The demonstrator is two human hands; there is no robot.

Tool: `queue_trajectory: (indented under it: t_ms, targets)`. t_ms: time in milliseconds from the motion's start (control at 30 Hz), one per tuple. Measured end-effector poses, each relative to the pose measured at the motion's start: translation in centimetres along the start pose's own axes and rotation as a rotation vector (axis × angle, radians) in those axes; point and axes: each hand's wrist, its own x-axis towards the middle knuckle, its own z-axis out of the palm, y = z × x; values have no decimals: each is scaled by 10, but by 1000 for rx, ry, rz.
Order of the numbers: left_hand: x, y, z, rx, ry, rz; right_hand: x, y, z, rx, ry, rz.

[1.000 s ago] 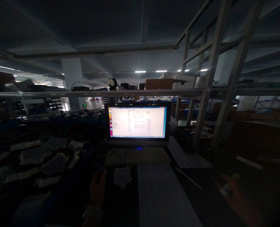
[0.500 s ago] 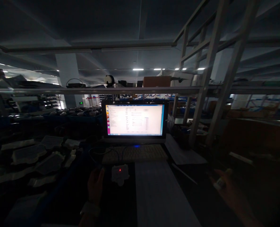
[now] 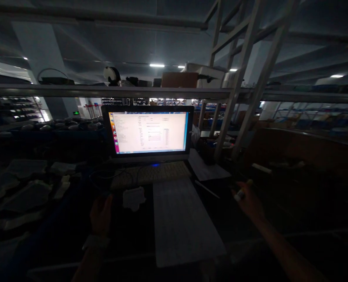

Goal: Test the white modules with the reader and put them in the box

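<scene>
The light is very dim. My left hand (image 3: 101,214), with a pale band at the wrist, is beside a white plastic device (image 3: 134,198) lying on the dark desk. Its fingers look closed, but darkness hides what they hold. Thin cables (image 3: 103,176) run close above this hand. On the right, my right hand (image 3: 250,201) is closed around a small white and yellowish stick-like object (image 3: 240,193), whose kind I cannot make out. Between the hands lies a long sheet of paper (image 3: 185,223).
A lit monitor (image 3: 150,133) stands behind a keyboard (image 3: 153,174). White plastic housings (image 3: 27,194) fill a blue bin at left. A thin white stick (image 3: 207,189) and another paper (image 3: 209,166) lie right of centre. Overhead runs a loaded shelf (image 3: 132,92) with a metal frame (image 3: 235,78).
The view has tilted down and turned right, shifting everything up and leftward. The red light on the white device no longer shows. Both hands keep much the same pose.
</scene>
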Motion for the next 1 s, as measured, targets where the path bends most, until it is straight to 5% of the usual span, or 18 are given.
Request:
queue_trajectory:
  t_ms: [1000]
  targets:
    - [-7,18,1,237,-44,82,-3,-3,-3,17,-12,47]
